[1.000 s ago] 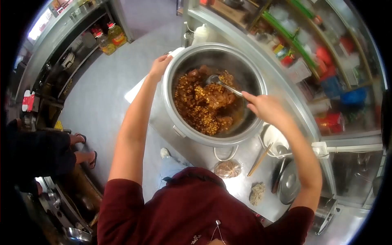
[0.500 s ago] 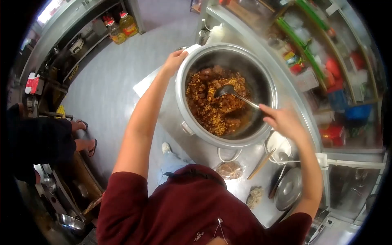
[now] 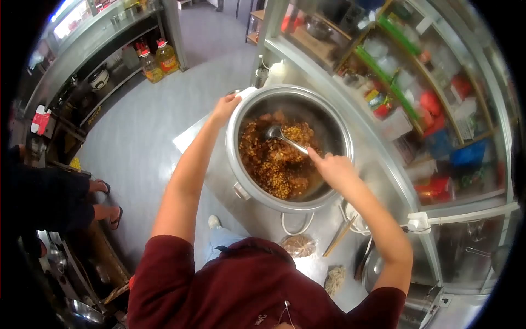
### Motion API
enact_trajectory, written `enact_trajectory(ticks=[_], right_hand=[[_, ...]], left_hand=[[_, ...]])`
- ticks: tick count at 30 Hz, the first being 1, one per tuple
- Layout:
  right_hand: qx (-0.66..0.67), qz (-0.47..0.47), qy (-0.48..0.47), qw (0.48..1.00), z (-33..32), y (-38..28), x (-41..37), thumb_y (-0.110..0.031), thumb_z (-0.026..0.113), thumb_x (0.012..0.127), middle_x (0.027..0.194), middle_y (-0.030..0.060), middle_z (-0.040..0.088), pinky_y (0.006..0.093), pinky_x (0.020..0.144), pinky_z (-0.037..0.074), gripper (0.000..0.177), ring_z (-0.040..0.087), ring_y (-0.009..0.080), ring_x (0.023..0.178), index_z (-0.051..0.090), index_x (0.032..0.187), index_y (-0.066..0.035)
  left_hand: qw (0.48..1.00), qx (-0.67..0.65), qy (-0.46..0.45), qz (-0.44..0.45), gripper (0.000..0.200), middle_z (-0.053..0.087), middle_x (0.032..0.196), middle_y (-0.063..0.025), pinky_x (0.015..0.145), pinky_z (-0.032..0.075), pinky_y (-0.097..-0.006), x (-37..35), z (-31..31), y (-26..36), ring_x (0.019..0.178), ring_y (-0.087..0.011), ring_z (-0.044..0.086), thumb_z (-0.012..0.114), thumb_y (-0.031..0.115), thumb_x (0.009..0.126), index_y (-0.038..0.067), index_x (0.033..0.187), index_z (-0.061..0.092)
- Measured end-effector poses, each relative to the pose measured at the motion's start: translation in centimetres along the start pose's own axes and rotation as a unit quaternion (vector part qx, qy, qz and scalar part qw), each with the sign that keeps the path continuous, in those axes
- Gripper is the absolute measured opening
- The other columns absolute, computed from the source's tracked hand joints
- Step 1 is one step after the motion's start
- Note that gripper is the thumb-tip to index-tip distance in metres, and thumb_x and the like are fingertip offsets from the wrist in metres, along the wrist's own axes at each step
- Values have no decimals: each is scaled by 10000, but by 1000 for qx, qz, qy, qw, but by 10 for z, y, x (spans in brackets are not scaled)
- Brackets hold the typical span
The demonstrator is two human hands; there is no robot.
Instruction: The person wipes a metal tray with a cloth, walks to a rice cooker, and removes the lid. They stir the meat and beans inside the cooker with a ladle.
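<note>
A big grey metal pot holds a dark stew of brown meat chunks and yellow beans. My left hand is closed on the white handle at the pot's far left rim. Over the pot's right side, my right hand grips the handle of a metal ladle, index finger stretched along it. The ladle's bowl rests in the stew near the upper left, partly sunk among the beans.
The pot stands on a steel table. Near it are a tied plastic bag, a wooden stick, a crumpled cloth and a white bowl. Glass-fronted shelves line the right. Another person's legs show at left.
My right hand has pushed the ladle further in and left across the stew. The left hand stays at the pot's handle. The whole view has shifted slightly.
</note>
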State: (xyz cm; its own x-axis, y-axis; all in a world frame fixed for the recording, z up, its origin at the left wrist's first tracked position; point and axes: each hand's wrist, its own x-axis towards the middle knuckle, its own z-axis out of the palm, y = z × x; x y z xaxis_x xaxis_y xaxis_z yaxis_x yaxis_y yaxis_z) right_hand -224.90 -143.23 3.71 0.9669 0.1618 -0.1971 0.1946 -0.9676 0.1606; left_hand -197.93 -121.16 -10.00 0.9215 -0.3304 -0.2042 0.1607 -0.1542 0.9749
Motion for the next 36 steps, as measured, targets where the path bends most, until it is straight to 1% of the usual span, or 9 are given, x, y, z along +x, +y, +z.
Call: enact_trajectory(ticks=[2, 6, 8, 11, 13, 15, 29, 34, 36], right_hand=[[-42, -4, 30, 999, 14, -4, 1, -147, 493, 816, 731, 130, 612, 403, 527, 482, 434, 603, 307, 612, 432, 1244, -110], [90, 56, -13, 994, -11, 19, 2, -276, 518, 839, 770, 149, 610, 419, 596, 480, 415, 595, 323, 689, 449, 1243, -210], [186, 70, -7, 980, -15, 40, -12, -278, 525, 836, 772, 171, 603, 436, 639, 457, 420, 580, 360, 726, 447, 1247, -239], [126, 50, -47, 990, -31, 42, -24, -228, 566, 815, 765, 210, 595, 453, 654, 446, 441, 571, 379, 716, 458, 1242, -202], [74, 47, -63, 994, -28, 32, -21, -212, 573, 810, 738, 177, 606, 445, 638, 456, 428, 584, 347, 703, 469, 1224, -184], [56, 43, -55, 996, -29, 27, -13, -205, 573, 809, 724, 165, 608, 437, 630, 462, 421, 586, 345, 698, 472, 1217, -176], [100, 45, -1, 994, 7, 47, -32, -214, 560, 822, 730, 165, 591, 421, 648, 452, 409, 587, 345, 708, 488, 1223, -186], [200, 48, -23, 978, -11, 48, -46, -232, 544, 834, 728, 154, 590, 435, 661, 443, 418, 583, 336, 718, 466, 1243, -206], [172, 58, -46, 982, -10, 39, -41, -229, 538, 837, 732, 156, 592, 436, 660, 445, 420, 579, 341, 719, 458, 1249, -214]], left_hand=[[1000, -16, -8, -5, 459, 606, 1016, -118, 818, 446, -295, -2, 1, 1, 911, -181, 569, 528, 330, 863, 13, 1194, 511], [998, -42, -35, -28, 416, 596, 1032, -125, 836, 445, -326, -4, 0, 3, 929, -195, 560, 524, 311, 872, 35, 1183, 517], [999, 39, -21, 4, 403, 590, 1046, -124, 857, 430, -328, 11, -2, -11, 970, -191, 536, 533, 320, 874, 33, 1156, 538], [999, -40, -11, 23, 376, 613, 929, -91, 696, 476, -289, 34, 3, -40, 768, -149, 566, 534, 301, 876, 5, 1106, 559], [1000, 3, -5, 2, 340, 610, 895, -80, 674, 471, -279, 21, 3, -24, 741, -136, 564, 525, 270, 875, 14, 1095, 569], [1000, -15, 23, 10, 376, 632, 939, -127, 820, 444, -333, 20, 5, -24, 888, -194, 580, 530, 280, 805, 4, 1052, 597], [999, -37, -29, -8, 423, 607, 995, -98, 774, 456, -278, 12, 2, -10, 867, -142, 575, 521, 294, 878, -14, 1168, 519], [999, 41, -13, -30, 433, 600, 1047, -121, 845, 447, -348, 7, 1, -4, 941, -215, 566, 489, 360, 889, 43, 1183, 526], [997, 69, 19, -31, 434, 605, 1028, -122, 872, 432, -345, 0, 2, 2, 966, -248, 551, 492, 384, 881, 55, 1158, 550]])
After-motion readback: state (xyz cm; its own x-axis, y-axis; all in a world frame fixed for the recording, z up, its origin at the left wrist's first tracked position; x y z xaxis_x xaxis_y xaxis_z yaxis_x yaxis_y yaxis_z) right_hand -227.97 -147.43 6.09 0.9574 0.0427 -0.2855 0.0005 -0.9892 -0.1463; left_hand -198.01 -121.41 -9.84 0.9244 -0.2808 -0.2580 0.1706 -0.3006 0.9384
